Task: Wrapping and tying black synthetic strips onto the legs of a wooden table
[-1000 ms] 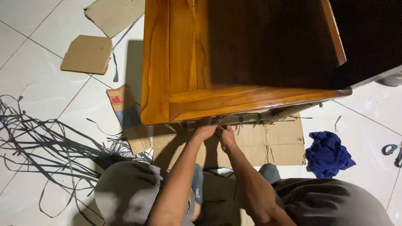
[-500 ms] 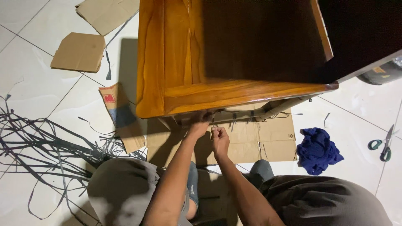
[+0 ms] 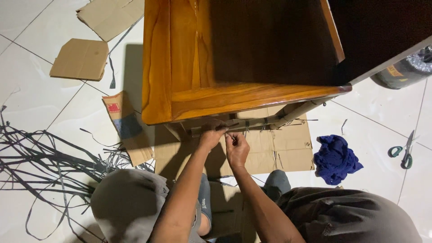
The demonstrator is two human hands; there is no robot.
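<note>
A glossy orange-brown wooden cabinet (image 3: 189,63) stands on the tiled floor in front of me. Under its near edge runs a lower rail wrapped in cardboard (image 3: 270,120) and bound with thin dark straps. My left hand (image 3: 210,136) is closed on the wrapped rail just below the wooden edge. My right hand (image 3: 237,149) sits right beside it, a little nearer to me, with its fingertips pinched on a thin strap at the wrap. What lies between the fingers is small and hard to make out.
A flat cardboard sheet (image 3: 279,150) lies under the cabinet. To the right are a blue cloth (image 3: 335,159) and green-handled scissors (image 3: 404,150). A tangle of dark straps (image 3: 45,157) covers the left floor. Cardboard scraps (image 3: 83,58) lie at far left, a dark round container (image 3: 405,69) at upper right.
My right hand has drawn back a little from the rail toward me, while my left hand stays on the wrap. The view has shifted slightly.
</note>
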